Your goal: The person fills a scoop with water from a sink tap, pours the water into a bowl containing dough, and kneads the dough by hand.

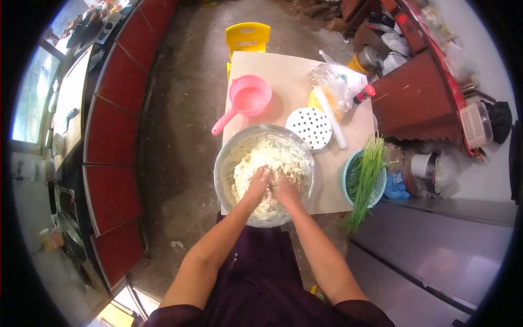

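Observation:
A wide metal basin (pixel 222 188) stands at the near edge of the table, holding pale, crumbly dough (pixel 267 155). Both hands are inside it, close together near the middle. My left hand (pixel 260 184) is in the dough, its fingers curled and partly coated. Just to its right, my right hand (pixel 284 188) is also in the dough, with its fingertips hidden. A pink ladle (pixel 251 97) lies behind the basin to the left. Behind it to the right is a white disc with black dots (pixel 309 128).
The table (pixel 332 188) also bears a white roll (pixel 329 117), plastic bags (pixel 340 82), a red-capped jar (pixel 365 94) and a teal basket (pixel 379 188) with long greens (pixel 366 182). A yellow chair (pixel 248 34) stands beyond. Red cabinets (pixel 114 131) line the left.

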Available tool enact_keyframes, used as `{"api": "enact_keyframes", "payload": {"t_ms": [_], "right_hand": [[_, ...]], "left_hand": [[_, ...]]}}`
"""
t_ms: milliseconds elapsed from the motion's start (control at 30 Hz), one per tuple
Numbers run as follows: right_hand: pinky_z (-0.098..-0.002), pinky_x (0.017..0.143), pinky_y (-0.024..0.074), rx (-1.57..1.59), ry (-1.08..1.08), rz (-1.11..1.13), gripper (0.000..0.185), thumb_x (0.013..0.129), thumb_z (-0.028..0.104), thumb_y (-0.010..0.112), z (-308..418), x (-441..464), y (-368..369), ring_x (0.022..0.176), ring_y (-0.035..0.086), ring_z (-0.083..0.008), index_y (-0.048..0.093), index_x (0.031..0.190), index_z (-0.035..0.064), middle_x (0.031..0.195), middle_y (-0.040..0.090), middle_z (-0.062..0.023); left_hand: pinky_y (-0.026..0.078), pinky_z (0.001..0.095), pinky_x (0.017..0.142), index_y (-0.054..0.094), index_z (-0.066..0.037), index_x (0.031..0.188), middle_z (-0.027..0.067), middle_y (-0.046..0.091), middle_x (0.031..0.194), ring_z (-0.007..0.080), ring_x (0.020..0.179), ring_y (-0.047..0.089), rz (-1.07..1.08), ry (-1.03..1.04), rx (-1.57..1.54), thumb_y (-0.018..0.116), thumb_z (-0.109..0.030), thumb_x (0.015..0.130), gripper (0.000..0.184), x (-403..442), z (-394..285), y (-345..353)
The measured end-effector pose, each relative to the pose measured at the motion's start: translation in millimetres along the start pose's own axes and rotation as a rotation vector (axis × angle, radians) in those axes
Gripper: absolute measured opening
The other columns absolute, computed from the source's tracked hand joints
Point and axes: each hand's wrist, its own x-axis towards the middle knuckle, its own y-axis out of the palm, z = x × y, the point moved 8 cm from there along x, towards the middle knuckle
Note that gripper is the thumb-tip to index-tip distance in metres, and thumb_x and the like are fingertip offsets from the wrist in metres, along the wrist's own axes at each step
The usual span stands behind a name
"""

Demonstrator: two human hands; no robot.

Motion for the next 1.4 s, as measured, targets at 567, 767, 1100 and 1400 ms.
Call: {"api": "enact_keyframes", "payload": {"t_ms": [567,767,1100,1400], "right_hand": [[-0.0511,0.098,0.0322,-0.786,-0.463,0.305,0.052,0.079,0.017,0.052,68.0,-38.3,12.3,0.109,0.055,-0.03,0.047,0.13,0.0059,0.12,0.056,-0.0177],[-0.0421,0.103,0.0334,-0.907,-0.803,-0.137,0.037,0.092,0.023,0.036,48.9,-30.1,53.3,0.11,0.055,-0.0278,0.056,0.121,0.0095,0.122,0.058,-0.0112],[-0.0419,0.08,0.0481,-0.553,-0.299,0.467,0.036,0.077,0.009,0.054,38.4,-28.3,35.6,0.096,0.062,-0.0343,0.06,0.112,0.0053,0.1,0.064,-0.0185],[-0.0343,0.092,0.0447,0.854,0.071,0.15,0.036,0.093,0.022,0.046,36.0,-46.6,-9.4,0.111,0.054,-0.0234,0.055,0.124,0.007,0.129,0.052,-0.0122]], "left_hand": [[0.035,0.0474,0.098,0.055,0.003,0.115,0.0235,0.06,0.112,0.0398,0.107,0.053,0.152,-0.026,0.816,0.019,-0.044,0.097,0.062,30.5,-6.0,16.3],[0.034,0.0431,0.102,0.052,-0.006,0.121,0.023,0.055,0.12,0.0411,0.114,0.047,0.341,0.166,0.939,0.027,-0.025,0.096,0.041,-24.8,-13.2,31.8],[0.05,0.0405,0.075,0.066,-0.003,0.102,0.0186,0.066,0.089,0.0344,0.081,0.064,-0.167,0.135,0.447,0.054,-0.006,0.082,0.023,-36.4,-18.9,-27.6],[0.047,0.0383,0.078,0.062,0.0,0.106,0.0187,0.065,0.085,0.0327,0.08,0.061,-0.339,-0.398,0.066,0.039,-0.049,0.094,0.056,30.1,33.1,-46.1]]}}
